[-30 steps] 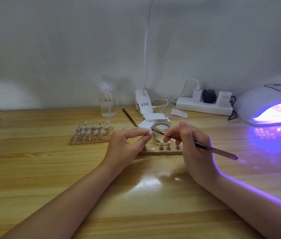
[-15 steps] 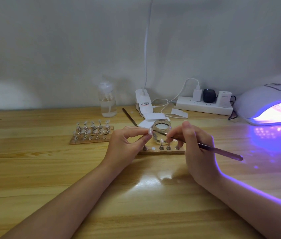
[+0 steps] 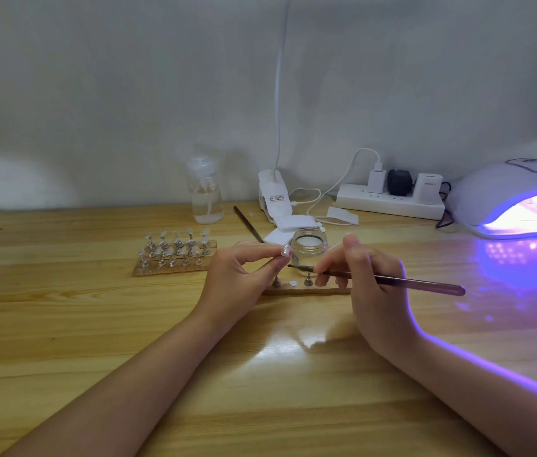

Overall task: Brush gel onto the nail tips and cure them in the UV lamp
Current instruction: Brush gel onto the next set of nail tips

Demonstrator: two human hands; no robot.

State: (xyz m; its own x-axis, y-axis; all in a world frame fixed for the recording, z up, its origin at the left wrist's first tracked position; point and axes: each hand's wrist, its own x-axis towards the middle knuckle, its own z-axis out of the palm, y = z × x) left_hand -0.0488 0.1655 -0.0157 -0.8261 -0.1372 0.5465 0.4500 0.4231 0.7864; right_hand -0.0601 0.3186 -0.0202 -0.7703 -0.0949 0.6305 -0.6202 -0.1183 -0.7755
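The white domed UV lamp [image 3: 511,196] glows violet at far right, its top display too blurred to read; the red-printed label on the white clip lamp base [image 3: 275,201] is also illegible. The left hand [image 3: 237,278] pinches a clear nail tip [image 3: 285,250] just left of the thin metallic brush [image 3: 389,280], which the right hand [image 3: 372,285] grips, bristles just below the tip.
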